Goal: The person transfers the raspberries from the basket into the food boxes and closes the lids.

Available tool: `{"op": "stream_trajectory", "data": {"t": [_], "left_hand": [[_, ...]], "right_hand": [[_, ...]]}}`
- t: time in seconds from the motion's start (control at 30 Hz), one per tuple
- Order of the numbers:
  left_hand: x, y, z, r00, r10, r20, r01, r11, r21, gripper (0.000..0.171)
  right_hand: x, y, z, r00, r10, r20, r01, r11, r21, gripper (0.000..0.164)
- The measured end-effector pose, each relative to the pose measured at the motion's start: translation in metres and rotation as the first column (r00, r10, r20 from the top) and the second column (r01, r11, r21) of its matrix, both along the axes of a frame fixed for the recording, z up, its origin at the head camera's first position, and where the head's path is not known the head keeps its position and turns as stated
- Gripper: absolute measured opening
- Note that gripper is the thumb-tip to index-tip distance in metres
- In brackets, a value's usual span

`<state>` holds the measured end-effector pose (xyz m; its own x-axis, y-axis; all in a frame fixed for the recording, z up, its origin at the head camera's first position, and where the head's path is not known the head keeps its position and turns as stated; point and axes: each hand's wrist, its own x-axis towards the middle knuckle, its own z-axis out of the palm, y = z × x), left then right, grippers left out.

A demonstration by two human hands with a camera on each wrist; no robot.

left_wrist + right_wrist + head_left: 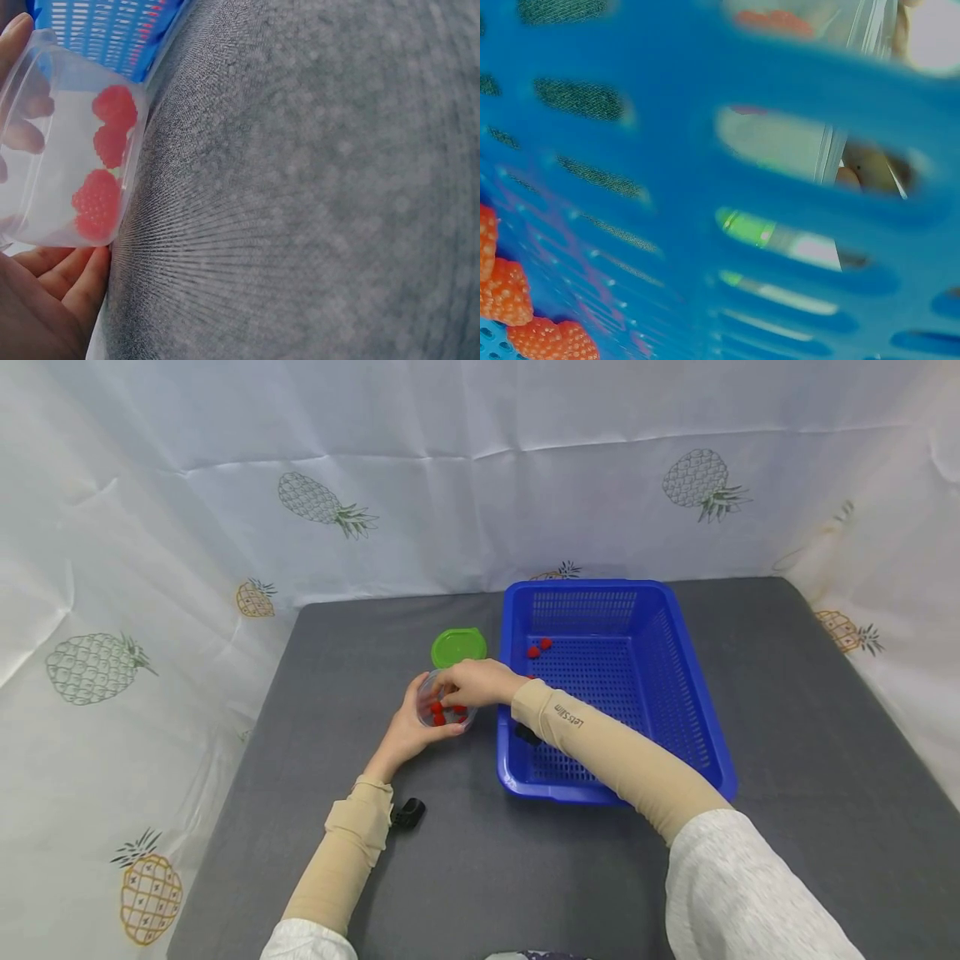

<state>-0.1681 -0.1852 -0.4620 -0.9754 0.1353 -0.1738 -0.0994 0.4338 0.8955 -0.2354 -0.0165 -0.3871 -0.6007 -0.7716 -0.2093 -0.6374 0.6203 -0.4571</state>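
My left hand (408,727) grips a clear plastic tub (64,150) from its left side, fingers and thumb spread round the wall. Several red raspberries (97,202) lie at the bottom of the tub. From the right, my right hand (480,683) reaches over the basket's left rim, its fingers down inside the tub; whether they pinch a raspberry is hidden. A green lid (459,647) lies flat just behind the tub. In the blue basket (693,685), a few raspberries (533,652) sit by the left wall, and the right wrist view shows some of these raspberries (555,341) close up.
The basket stands right of the tub on a grey-covered table (315,693), its slotted wall filling most of the right wrist view. A white curtain (480,510) with pineapple prints hangs behind the table and along both sides. Black wrist straps (408,812) show at the sleeves.
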Motion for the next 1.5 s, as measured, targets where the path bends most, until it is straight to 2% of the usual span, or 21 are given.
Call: {"op": "stream_trajectory", "data": {"t": [0.2, 0.27, 0.47, 0.77, 0.97, 1.13, 1.37, 1.4, 1.5], "left_hand": [[0.01, 0.007, 0.024, 1.0, -0.019, -0.008, 0.019, 1.0, -0.024, 0.106], [0.01, 0.007, 0.022, 1.0, -0.022, -0.012, 0.022, 1.0, -0.019, 0.106], [0.0, 0.0, -0.001, 1.0, -0.003, -0.015, 0.003, 1.0, 0.002, 0.11], [0.002, 0.0, -0.006, 0.999, -0.003, -0.046, 0.003, 1.0, 0.002, 0.112], [0.002, -0.001, -0.005, 0.999, -0.005, -0.051, 0.005, 1.0, 0.011, 0.108], [0.002, -0.001, -0.003, 0.999, -0.007, -0.036, 0.008, 1.0, 0.015, 0.105], [0.016, 0.009, 0.031, 1.0, -0.007, -0.005, 0.007, 1.0, -0.018, 0.101], [0.016, 0.01, 0.032, 1.0, -0.006, -0.002, 0.006, 1.0, -0.019, 0.101], [0.01, 0.007, 0.02, 1.0, 0.005, 0.007, -0.005, 1.0, -0.025, 0.103]], "right_hand": [[-0.002, 0.001, -0.001, 1.0, -0.004, 0.005, 0.004, 1.0, -0.014, 0.027], [-0.002, 0.001, -0.001, 1.0, -0.004, 0.008, 0.004, 1.0, -0.013, 0.027], [-0.004, 0.001, 0.0, 0.999, 0.005, 0.037, -0.004, 1.0, -0.029, 0.029], [-0.005, 0.005, 0.007, 0.988, 0.041, 0.149, -0.015, 0.985, -0.17, 0.032], [-0.008, 0.009, 0.009, 0.983, 0.064, 0.172, -0.018, 0.965, -0.26, 0.031], [-0.009, 0.014, 0.013, 0.979, 0.047, 0.197, 0.015, 0.954, -0.3, 0.029], [-0.012, 0.023, 0.02, 0.97, -0.008, 0.242, 0.097, 0.927, -0.361, 0.032], [-0.013, 0.025, 0.021, 0.968, -0.016, 0.252, 0.111, 0.923, -0.369, 0.032], [-0.012, 0.031, 0.025, 0.958, -0.034, 0.286, 0.152, 0.903, -0.402, 0.032]]}}
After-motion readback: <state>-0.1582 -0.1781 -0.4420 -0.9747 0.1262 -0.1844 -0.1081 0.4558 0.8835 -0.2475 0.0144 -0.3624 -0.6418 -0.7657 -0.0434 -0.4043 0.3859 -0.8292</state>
